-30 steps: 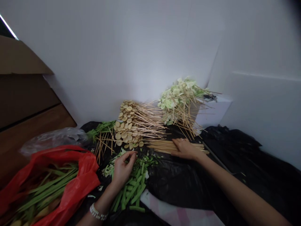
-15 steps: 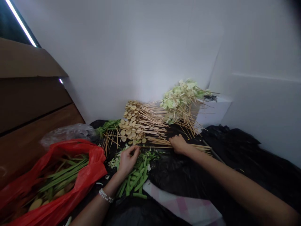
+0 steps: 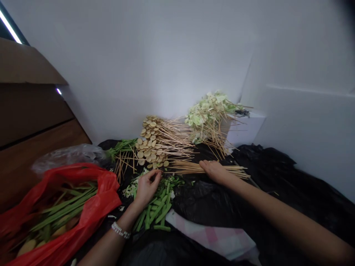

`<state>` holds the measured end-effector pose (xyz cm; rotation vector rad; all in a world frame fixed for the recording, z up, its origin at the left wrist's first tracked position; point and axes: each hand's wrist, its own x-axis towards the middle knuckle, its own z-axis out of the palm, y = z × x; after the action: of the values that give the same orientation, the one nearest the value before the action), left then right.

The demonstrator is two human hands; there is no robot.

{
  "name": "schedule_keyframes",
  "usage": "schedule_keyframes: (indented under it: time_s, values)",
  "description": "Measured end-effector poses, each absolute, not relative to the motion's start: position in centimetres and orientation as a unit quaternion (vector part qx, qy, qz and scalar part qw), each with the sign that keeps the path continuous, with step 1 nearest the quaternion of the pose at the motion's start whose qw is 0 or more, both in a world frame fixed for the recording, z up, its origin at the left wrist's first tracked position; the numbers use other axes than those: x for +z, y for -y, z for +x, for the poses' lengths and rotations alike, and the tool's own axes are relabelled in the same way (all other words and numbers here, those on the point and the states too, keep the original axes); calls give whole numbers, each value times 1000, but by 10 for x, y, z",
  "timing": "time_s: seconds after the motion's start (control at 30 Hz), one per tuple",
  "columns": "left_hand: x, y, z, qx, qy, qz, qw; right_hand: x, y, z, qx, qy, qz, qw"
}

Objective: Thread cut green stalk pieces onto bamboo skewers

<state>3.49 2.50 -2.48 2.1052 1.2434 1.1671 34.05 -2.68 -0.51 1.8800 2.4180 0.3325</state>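
My left hand [image 3: 148, 184], wearing a beaded bracelet on the wrist, is closed in a pinch at the pointed end of a thin bamboo skewer [image 3: 169, 172]. It hovers over cut green beans [image 3: 159, 212] and chopped green leaves [image 3: 173, 181]. To the right, my right hand [image 3: 215, 170] is over a bundle of bare bamboo skewers [image 3: 185, 167], its fingers closed over the sticks; its thumb is hidden. Just beyond lie stacked skewers of potato slices [image 3: 149, 147], their sticks pointing right. Skewers of cabbage [image 3: 206, 111] are heaped farther back.
A red plastic bag [image 3: 107, 188] with long green beans and potatoes stands at the left. Behind it lie a clear plastic bag [image 3: 69, 157] and skewered greens [image 3: 123, 146]. Black plastic sheeting [image 3: 205, 203] and checked cloth [image 3: 213, 236] cover the foreground. A white wall [image 3: 124, 74] rises behind.
My right hand has slid right along the bundle, its fingers now flatter over the skewers. My left hand stays pinched near the beans. The whole view has shifted slightly.
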Motion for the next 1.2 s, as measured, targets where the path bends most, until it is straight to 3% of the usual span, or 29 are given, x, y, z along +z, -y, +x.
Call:
schedule_keyframes:
  time_s: [0.27, 0.3, 0.4, 0.47, 0.63, 0.9, 1.07, 1.2]
  values:
    - [-26, -27, 35, 427, -457, 750, 215, 21, 45, 371, 121, -732, 665, -85]
    - [-26, -27, 35, 427, -457, 750, 213, 27, 44, 374, 127, -713, 680, -120]
    - [-26, -27, 35, 424, -457, 752, 212, 47, 41, 377, 109, -644, 660, -370]
    - [-27, -27, 34, 425, -458, 749, 219, 61, 41, 373, 84, -600, 626, -491]
    - [-26, -27, 34, 430, -456, 748, 217, 68, 38, 356, -59, -496, 600, -625]
    - [-23, -24, 36, 429, -454, 752, 210, 22, 28, 348, -143, -452, 578, -665]
    - [-23, -24, 36, 423, -456, 752, 220, 6, 29, 350, -98, -506, 641, -569]
    - [-24, -24, 35, 427, -457, 749, 218, 26, 27, 362, 37, -605, 648, -461]
